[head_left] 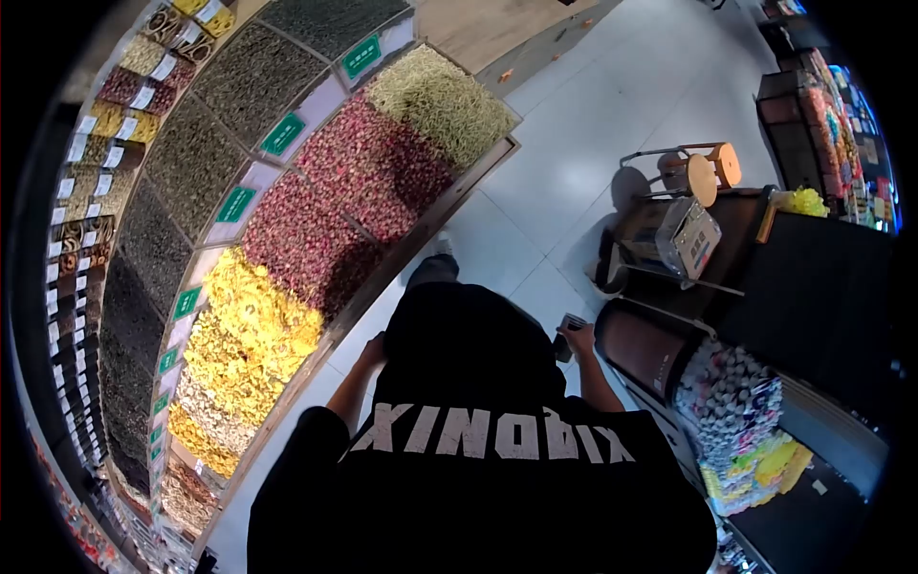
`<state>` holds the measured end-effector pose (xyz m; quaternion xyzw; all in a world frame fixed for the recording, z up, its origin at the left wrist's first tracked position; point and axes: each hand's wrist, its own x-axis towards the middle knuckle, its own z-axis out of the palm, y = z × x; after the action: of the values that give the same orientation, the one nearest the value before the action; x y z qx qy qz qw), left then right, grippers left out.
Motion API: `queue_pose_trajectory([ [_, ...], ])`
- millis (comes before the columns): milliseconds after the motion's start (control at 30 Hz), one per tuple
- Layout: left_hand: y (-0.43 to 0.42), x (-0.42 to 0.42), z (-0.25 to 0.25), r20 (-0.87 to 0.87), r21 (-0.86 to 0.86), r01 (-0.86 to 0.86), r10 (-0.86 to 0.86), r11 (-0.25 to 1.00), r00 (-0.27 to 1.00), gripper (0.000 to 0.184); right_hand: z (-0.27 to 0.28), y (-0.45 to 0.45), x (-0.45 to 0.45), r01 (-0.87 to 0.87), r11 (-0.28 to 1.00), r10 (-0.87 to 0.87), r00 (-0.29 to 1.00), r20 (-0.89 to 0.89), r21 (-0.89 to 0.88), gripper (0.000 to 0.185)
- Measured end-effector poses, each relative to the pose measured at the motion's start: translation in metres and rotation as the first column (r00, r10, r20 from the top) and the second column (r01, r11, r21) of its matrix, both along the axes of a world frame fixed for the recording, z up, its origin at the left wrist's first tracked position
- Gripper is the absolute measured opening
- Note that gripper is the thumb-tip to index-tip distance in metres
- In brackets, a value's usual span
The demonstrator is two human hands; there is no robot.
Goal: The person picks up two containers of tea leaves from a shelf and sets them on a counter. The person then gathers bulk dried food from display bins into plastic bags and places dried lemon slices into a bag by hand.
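Note the dark handheld object (562, 346) grasped in the right hand (578, 338), out to the right of the body and near the brown box (639, 346) in this view. Too small to identify by type. Note the left hand (370, 354) low on the left, near the wooden rim (426, 232) of the display bins, with fingers indistinct against dark clothing. Unable to tell whether loaded, clenched or relaxed.

For secure carrying, preferably wrap the right-hand fingers well around the object and hold it close to the body, to reduce the risk of knocking it against the box or the wrapped goods (732, 387) at near right.

On the left, advisable to tuck in the elbow, to avoid brushing loose yellow dried flowers (253, 311) or, farther along, red dried buds (320, 206) over the rim. Place feet centrally on the pale floor tiles (512, 230). Allow ample clearance around the stool (701, 180) at far right.
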<state>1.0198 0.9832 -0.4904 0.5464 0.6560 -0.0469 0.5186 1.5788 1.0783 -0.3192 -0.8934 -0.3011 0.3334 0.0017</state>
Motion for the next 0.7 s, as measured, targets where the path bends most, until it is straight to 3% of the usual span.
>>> queue_pose_trajectory([
  [67, 0.024, 0.008, 0.034, 0.216, 0.010, -0.168, 0.162, 0.986, 0.963, 0.049, 0.002, 0.023, 0.035, -0.026, 1.000, 0.026, 1.000, 0.008, -0.007, 0.092],
  [100, 0.027, 0.007, 0.041, 0.177, -0.013, -0.110, 0.111, 0.994, 0.978, 0.047, 0.001, 0.036, 0.042, -0.035, 0.999, 0.035, 0.999, 0.011, -0.019, 0.092],
  [133, 0.033, 0.012, 0.047, 0.118, -0.031, -0.027, 0.030, 0.999, 0.993, 0.046, -0.002, 0.055, 0.049, -0.046, 0.999, 0.047, 0.999, 0.015, -0.025, 0.092],
  [167, 0.046, 0.020, 0.047, -0.124, -0.125, 0.300, -0.315, 0.946, 0.941, 0.044, -0.006, 0.077, 0.058, -0.061, 0.998, 0.062, 0.998, 0.019, -0.022, 0.091],
  [200, 0.039, 0.021, 0.052, -0.116, -0.046, 0.226, -0.230, 0.973, 0.966, 0.036, -0.016, 0.096, 0.058, -0.212, 0.975, 0.205, 0.973, 0.104, 0.065, 0.090],
  [233, 0.016, 0.017, 0.062, -0.104, 0.027, 0.143, -0.139, 0.989, 0.985, 0.030, -0.025, 0.124, 0.061, -0.240, 0.970, 0.239, 0.970, 0.042, 0.025, 0.091],
  [267, -0.007, 0.012, 0.058, -0.098, -0.020, 0.044, -0.046, 0.999, 0.994, 0.031, -0.014, 0.159, 0.051, -0.243, 0.969, 0.243, 0.970, 0.004, 0.040, 0.091],
  [300, 0.029, 0.022, 0.137, -0.119, -0.536, -0.341, 0.331, 0.772, 0.936, 0.034, -0.003, 0.192, 0.037, -0.244, 0.968, 0.246, 0.968, -0.037, 0.054, 0.090],
  [333, 0.030, 0.022, 0.158, -0.241, -0.573, -0.405, 0.326, 0.712, 0.914, 0.036, -0.005, 0.223, 0.030, -0.283, 0.957, 0.285, 0.958, -0.030, 0.060, 0.089],
  [367, 0.011, 0.005, 0.155, -0.233, -0.487, -0.475, 0.415, 0.733, 0.879, 0.041, -0.009, 0.258, 0.026, -0.323, 0.944, 0.325, 0.946, -0.021, 0.070, 0.088],
  [433, -0.001, 0.003, 0.178, -0.518, -0.263, -0.825, 0.648, 0.500, 0.558, 0.068, -0.024, 0.324, 0.027, -0.481, 0.859, 0.494, 0.869, -0.034, 0.175, 0.082],
  [500, 0.020, 0.007, 0.223, -0.285, -0.086, -0.973, 0.931, 0.213, 0.229, 0.062, -0.029, 0.399, 0.021, -0.580, 0.787, 0.605, 0.793, -0.072, 0.212, 0.082],
  [533, 0.034, 0.004, 0.237, -0.256, -0.022, -0.964, 0.931, 0.263, 0.260, 0.059, -0.026, 0.438, 0.016, -0.634, 0.736, 0.662, 0.747, -0.058, 0.236, 0.081],
  [567, 0.069, 0.012, 0.269, -0.304, 0.113, -0.917, 0.892, 0.382, 0.334, 0.060, -0.021, 0.476, 0.004, -0.675, 0.688, 0.709, 0.704, -0.048, 0.269, 0.080],
  [600, 0.092, 0.014, 0.286, -0.289, 0.268, -0.865, 0.892, 0.424, 0.348, 0.064, -0.009, 0.512, -0.009, -0.662, 0.658, 0.734, 0.670, -0.108, 0.360, 0.078],
  [633, 0.145, 0.032, 0.328, -0.235, 0.297, -0.844, 0.891, 0.446, 0.388, 0.062, 0.008, 0.545, -0.019, -0.640, 0.626, 0.759, 0.631, -0.162, 0.445, 0.076],
  [667, 0.205, 0.053, 0.364, -0.057, 0.319, -0.857, 0.911, 0.404, 0.408, 0.054, 0.024, 0.577, -0.035, -0.620, 0.586, 0.779, 0.608, -0.153, 0.521, 0.075],
  [700, 0.268, 0.070, 0.394, 0.008, 0.356, -0.811, 0.866, 0.465, 0.500, 0.046, 0.043, 0.603, -0.053, -0.597, 0.542, 0.799, 0.585, -0.141, 0.592, 0.074],
])
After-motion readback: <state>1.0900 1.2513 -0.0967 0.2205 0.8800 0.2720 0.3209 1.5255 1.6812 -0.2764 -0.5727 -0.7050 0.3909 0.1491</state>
